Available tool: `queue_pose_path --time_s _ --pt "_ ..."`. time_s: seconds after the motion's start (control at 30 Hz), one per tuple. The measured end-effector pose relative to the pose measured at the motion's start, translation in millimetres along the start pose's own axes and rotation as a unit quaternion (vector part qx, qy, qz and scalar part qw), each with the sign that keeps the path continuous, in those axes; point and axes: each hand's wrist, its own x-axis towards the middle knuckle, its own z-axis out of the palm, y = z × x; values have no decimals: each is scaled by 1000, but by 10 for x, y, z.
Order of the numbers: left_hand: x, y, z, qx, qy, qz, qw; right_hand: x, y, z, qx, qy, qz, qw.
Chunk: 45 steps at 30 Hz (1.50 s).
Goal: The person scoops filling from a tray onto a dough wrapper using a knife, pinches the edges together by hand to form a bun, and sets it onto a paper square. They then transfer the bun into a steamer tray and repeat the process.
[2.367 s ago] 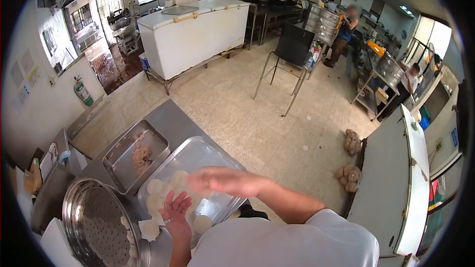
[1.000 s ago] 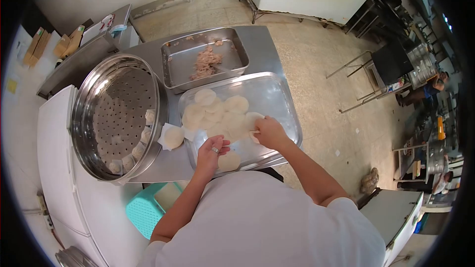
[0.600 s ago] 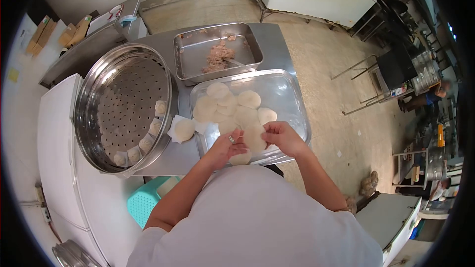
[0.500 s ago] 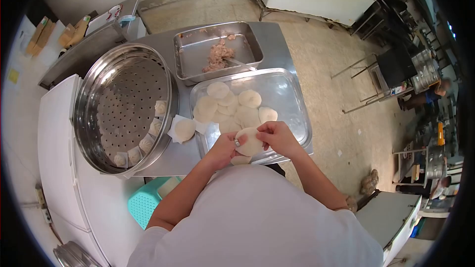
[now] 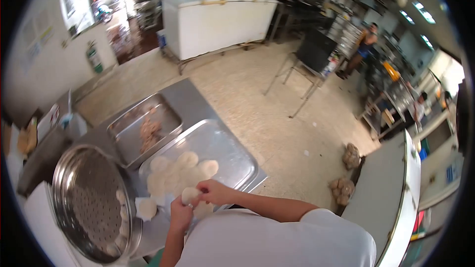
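Dough round [image 5: 189, 195] at the tray's [image 5: 232, 163] 7 o'clock: left hand [image 5: 180, 210] grips it from 7, right hand [image 5: 216, 193] pinches its 3 o'clock edge. Judged early: a few buns [image 5: 123, 213] line the steamer's [image 5: 91, 212] 3-to-5 wall; many flat rounds [image 5: 170, 180] lie unshaped. Meat [image 5: 150, 133] left in pan [image 5: 126, 136], 11 o'clock from hands. Extinguisher label [image 5: 95, 60], wall sheets [image 5: 37, 29], blue sign [image 5: 452, 173]: unreadable.

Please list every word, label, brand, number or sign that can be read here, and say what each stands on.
No text is readable.
Fire extinguisher: label too blurred.
Papers on the left wall: too small and blurred.
Blue sign at far right: marks visible, too blurred.
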Motion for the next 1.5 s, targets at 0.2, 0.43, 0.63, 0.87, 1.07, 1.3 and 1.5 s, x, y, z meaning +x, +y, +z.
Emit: queue_pose_path --time_s 0.2,0.43,0.63,0.87,1.07,1.3,1.5 --pt "110 -78 -2 -60 31 16 998 -116 -233 31 77 15 16 997" --pt "133 -187 -27 -217 -56 -55 973 -77 -26 26 -3 50 33 998" --pt "139 -327 -87 -168 1 -44 985 -118 -20 30 -172 79 -65 980" --pt "171 -426 -187 -131 -1 -74 989 -657 -1130 -419 425 -141 -187 875" --pt "89 -151 -115 -149 -21 -74 986 -611 -1241 -540 -200 354 -508 759" --pt "38 -133 -126 -141 -1 -73 987 -526 -969 -574 512 -88 -134 844" --pt "52 -194 -136 -110 10 -84 990 -323 -565 -200 -156 257 -243 922"
